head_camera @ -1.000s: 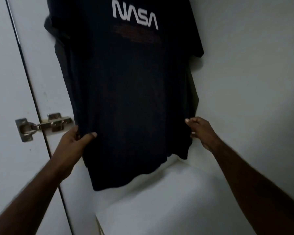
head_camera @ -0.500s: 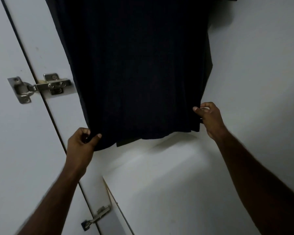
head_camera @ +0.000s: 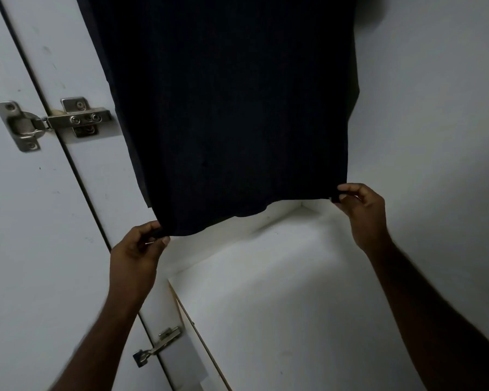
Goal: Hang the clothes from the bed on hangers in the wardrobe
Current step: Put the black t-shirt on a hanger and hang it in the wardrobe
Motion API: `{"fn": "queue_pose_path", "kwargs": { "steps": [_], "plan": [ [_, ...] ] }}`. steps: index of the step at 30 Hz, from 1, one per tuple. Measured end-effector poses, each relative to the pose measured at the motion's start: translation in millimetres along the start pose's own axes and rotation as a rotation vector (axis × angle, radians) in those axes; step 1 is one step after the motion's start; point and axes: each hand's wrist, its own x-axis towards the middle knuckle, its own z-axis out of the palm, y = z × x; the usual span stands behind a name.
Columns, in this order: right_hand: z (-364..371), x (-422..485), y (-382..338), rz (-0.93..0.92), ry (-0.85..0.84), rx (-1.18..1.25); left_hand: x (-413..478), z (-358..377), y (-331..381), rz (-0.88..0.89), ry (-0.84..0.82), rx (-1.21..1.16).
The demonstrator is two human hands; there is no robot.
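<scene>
Below the hanging shirt (head_camera: 232,108), left hand (head_camera: 136,255) and right hand (head_camera: 362,213) each pinch a hem corner, shirt running straight up from both.

We look into a dim white-panelled wardrobe (head_camera: 435,136); its flat white door (head_camera: 26,249) stands left on two silver steel hinges (head_camera: 54,122), a white shelf (head_camera: 294,306) lower right.

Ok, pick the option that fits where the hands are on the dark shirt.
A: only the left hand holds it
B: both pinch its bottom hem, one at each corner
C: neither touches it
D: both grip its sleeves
B: the left hand and the right hand each pinch a lower corner of the dark shirt, with the hem stretched between them.
</scene>
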Motion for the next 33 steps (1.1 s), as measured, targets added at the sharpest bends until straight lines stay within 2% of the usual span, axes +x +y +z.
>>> {"fn": "queue_pose_path", "kwargs": {
  "steps": [3, 6, 9, 14, 18, 22, 25, 27, 30, 33],
  "plan": [
    [-8, -2, 9, -0.071, 0.005, -0.198, -1, -3, -1, 0.114, 0.05, 0.132],
    [-13, -4, 12, -0.16, 0.06, -0.278, 0, -1, 1, 0.12, 0.138, 0.068],
    [-16, -4, 11, -0.191, 0.162, -0.273, 1, 3, 7, 0.025, 0.213, -0.116],
    [-21, 2, 6, -0.221, 0.247, -0.167, 14, -2, 12, -0.276, 0.158, -0.694],
    [-25, 6, 9, -0.23, 0.267, -0.222, 20, -3, 19, -0.308, 0.078, -0.736],
    [-24, 9, 13, -0.209, 0.269, -0.175, 19, -2, 17, -0.215, 0.083, -0.575],
    [-24, 13, 16, -0.215, 0.245, -0.239, 17, -2, 10, -0.115, 0.157, -0.369],
    [-31, 19, 20, -0.231, 0.29, -0.297, 14, -5, 0, -0.038, 0.229, -0.247],
    [-44, 30, 28, -0.262, 0.435, -0.362, 11, -16, -23, 0.095, 0.307, 0.037],
    [-49, 32, 32, -0.262, 0.45, -0.437, 7, -27, -41, 0.271, 0.282, 0.334]
  ]
}}
